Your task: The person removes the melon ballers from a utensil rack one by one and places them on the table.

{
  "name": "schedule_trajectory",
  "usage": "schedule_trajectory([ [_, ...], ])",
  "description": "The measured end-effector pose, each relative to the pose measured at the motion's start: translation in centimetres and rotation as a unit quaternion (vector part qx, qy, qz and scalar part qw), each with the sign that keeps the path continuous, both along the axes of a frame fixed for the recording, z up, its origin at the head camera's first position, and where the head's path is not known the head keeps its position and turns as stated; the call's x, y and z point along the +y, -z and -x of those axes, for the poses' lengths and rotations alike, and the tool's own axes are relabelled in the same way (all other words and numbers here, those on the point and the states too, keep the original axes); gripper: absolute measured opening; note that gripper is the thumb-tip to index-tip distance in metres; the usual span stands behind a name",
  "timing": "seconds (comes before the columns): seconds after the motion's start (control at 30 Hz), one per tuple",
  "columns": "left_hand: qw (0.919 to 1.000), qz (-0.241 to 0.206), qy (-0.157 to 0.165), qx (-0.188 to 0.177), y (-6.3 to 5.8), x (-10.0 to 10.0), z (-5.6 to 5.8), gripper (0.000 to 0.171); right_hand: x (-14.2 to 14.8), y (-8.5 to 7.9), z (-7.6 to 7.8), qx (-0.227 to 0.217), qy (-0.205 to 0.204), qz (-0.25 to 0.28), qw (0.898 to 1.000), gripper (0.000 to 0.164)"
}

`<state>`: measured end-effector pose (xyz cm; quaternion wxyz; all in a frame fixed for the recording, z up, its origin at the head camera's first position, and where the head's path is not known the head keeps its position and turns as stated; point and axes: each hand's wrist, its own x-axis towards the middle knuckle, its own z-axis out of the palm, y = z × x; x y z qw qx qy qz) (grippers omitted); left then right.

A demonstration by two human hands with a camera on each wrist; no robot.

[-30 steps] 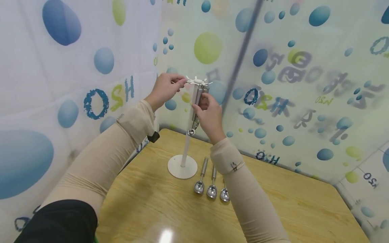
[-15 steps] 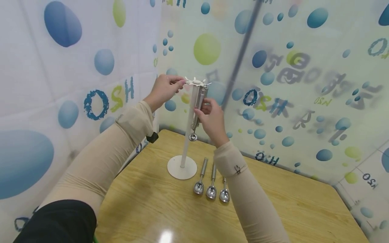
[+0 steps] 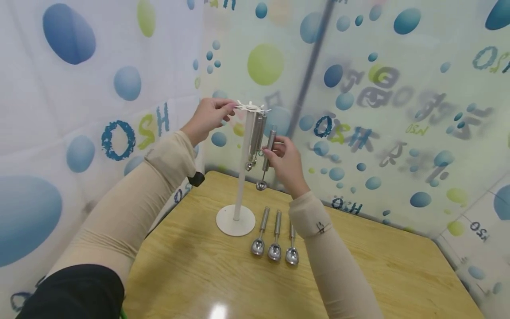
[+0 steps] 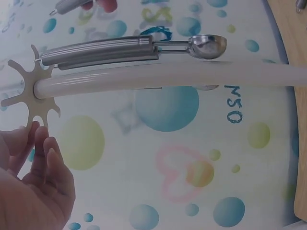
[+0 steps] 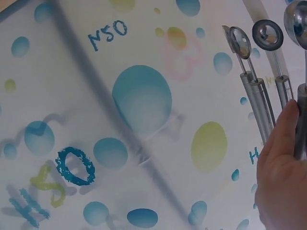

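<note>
My left hand point(image 3: 207, 118) pinches one prong of the white star-shaped hook rack point(image 3: 250, 106) on top of the stand. In the left wrist view, the fingertips of that left hand point(image 4: 45, 187) meet at the prong's end. My right hand point(image 3: 287, 164) grips a metal scoop point(image 3: 261, 185) by its handle, bowl down, just right of the stand. The right wrist view has the held scoop point(image 5: 297, 24) at the right edge, its bowl partly cut off. Several other scoops point(image 3: 256, 133) hang by their handle ends from the rack, their small bowls downward.
Three scoops with larger bowls, the left point(image 3: 257, 246), middle point(image 3: 275, 251) and right point(image 3: 292, 255), lie side by side on the wooden table point(image 3: 191, 270). The stand's round white base point(image 3: 236, 226) stands left of them. Patterned curtains point(image 3: 378, 150) hang behind and at the left.
My right hand has moved down and right, bringing a scoop away from the rack's hanging cluster. My left hand has stayed at the prong.
</note>
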<state>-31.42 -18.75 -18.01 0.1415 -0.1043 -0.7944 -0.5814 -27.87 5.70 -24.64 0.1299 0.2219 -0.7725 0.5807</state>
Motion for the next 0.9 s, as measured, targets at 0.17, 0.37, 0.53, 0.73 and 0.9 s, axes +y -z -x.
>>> schedule_trajectory([
  [0.17,0.9995,-0.013,0.009,-0.028,-0.3,0.3,0.4,0.04,1.6,0.8,0.5,-0.007,0.006,-0.006,1.0,0.038],
  [0.37,0.9982,-0.026,0.018,-0.052,-0.6,0.5,0.9,0.039,3.5,1.1,0.8,-0.031,0.016,0.009,0.999,0.04],
  [0.53,0.9971,-0.028,0.017,-0.069,-0.7,0.7,0.8,0.039,5.1,1.7,1.1,-0.046,0.014,0.02,0.999,0.039],
  [0.73,0.9968,-0.032,0.018,-0.071,-0.9,1.0,0.6,0.039,7.0,2.9,1.7,-0.059,0.012,0.025,0.998,0.043],
  [0.9,0.997,-0.038,0.02,-0.065,-0.8,0.8,0.7,0.037,8.0,3.8,2.0,-0.069,0.02,0.025,0.997,0.049],
])
